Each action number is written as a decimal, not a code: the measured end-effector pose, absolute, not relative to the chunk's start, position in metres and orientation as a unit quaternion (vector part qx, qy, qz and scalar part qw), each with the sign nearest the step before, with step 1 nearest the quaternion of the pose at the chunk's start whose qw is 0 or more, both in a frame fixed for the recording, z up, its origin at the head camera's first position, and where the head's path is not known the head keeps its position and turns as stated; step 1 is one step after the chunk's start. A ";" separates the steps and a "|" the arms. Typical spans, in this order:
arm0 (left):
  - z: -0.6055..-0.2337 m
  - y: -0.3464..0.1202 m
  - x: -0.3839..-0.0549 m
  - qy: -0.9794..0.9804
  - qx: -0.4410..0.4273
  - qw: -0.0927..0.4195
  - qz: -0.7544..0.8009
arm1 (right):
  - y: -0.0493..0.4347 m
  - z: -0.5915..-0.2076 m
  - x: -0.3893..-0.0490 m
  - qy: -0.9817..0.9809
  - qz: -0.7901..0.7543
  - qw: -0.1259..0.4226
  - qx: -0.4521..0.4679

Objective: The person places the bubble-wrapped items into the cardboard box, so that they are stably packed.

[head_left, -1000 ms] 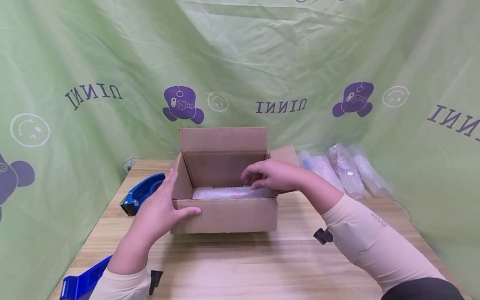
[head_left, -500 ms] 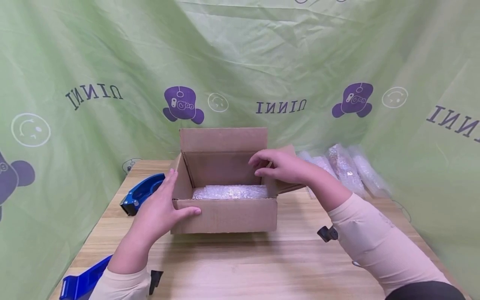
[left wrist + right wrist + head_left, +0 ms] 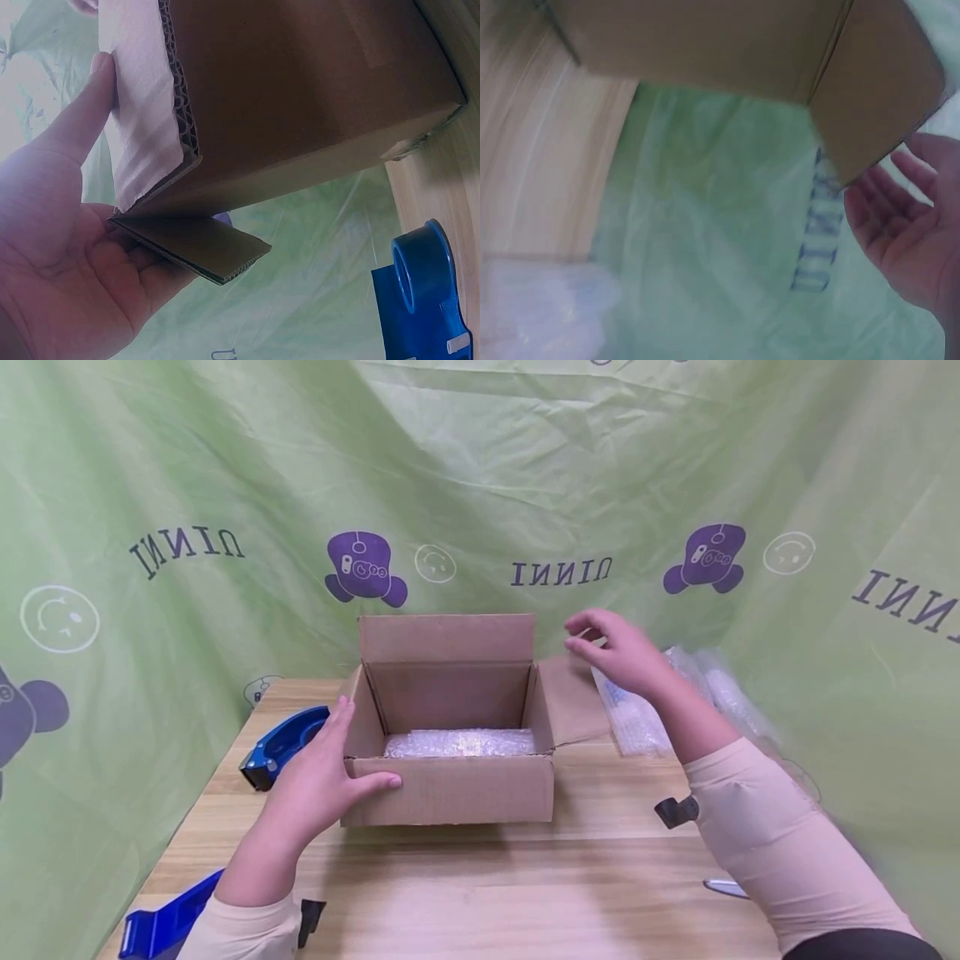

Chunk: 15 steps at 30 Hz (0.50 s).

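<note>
An open cardboard box (image 3: 450, 789) stands mid-table with its back flap up and its right flap (image 3: 573, 697) spread outward. Inside lies a bubble-wrapped package (image 3: 461, 742). My left hand (image 3: 318, 785) grips the box's near left corner; in the left wrist view the thumb lies along one flap and the fingers pass behind a side flap (image 3: 199, 244). Above the right flap my right hand (image 3: 618, 652) hovers, fingers loosely bent and nothing held. In the right wrist view its fingertips appear close to that flap; whether they touch cannot be told.
A blue tape dispenser (image 3: 281, 747) sits left of the box, and another blue object (image 3: 172, 914) is partly hidden by the left sleeve. Several bubble-wrapped packages (image 3: 637, 722) lie at the back right. A slim grey object (image 3: 723, 887) lies beside the right sleeve.
My right hand has left the wrapped package inside the box and moved up and right, past the right flap. The left hand and the box have stayed put.
</note>
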<state>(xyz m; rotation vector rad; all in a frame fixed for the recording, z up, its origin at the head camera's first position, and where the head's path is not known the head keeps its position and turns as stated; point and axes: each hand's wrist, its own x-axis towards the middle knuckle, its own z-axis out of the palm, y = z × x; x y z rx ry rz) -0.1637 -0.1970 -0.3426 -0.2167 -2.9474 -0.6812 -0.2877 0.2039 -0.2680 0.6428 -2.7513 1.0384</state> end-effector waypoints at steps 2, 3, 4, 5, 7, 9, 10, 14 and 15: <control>-0.343 -0.197 -0.163 -0.970 -0.070 0.054 -0.225 | 0.216 -0.272 -0.294 -0.919 0.347 0.077 0.173; -0.343 -0.197 -0.163 -0.970 -0.070 0.054 -0.224 | 0.221 -0.275 -0.297 -0.922 0.344 0.081 0.158; -0.343 -0.197 -0.163 -0.970 -0.070 0.054 -0.225 | 0.227 -0.279 -0.299 -0.926 0.338 0.082 0.143; -0.343 -0.197 -0.163 -0.971 -0.069 0.054 -0.224 | 0.232 -0.282 -0.302 -0.932 0.328 0.081 0.131; -0.343 -0.197 -0.163 -0.971 -0.068 0.055 -0.223 | 0.242 -0.292 -0.307 -0.944 0.302 0.071 0.111; -0.343 -0.197 -0.163 -0.971 -0.067 0.055 -0.223 | 0.252 -0.305 -0.313 -0.956 0.272 0.054 0.094; -0.343 -0.197 -0.163 -0.971 -0.067 0.055 -0.222 | 0.257 -0.312 -0.315 -0.961 0.259 0.046 0.086; -0.342 -0.196 -0.163 -0.971 -0.068 0.054 -0.224 | 0.272 -0.345 -0.322 -0.974 0.213 0.026 0.066; -0.342 -0.196 -0.163 -0.971 -0.068 0.054 -0.224 | 0.274 -0.353 -0.323 -0.977 0.202 0.025 0.065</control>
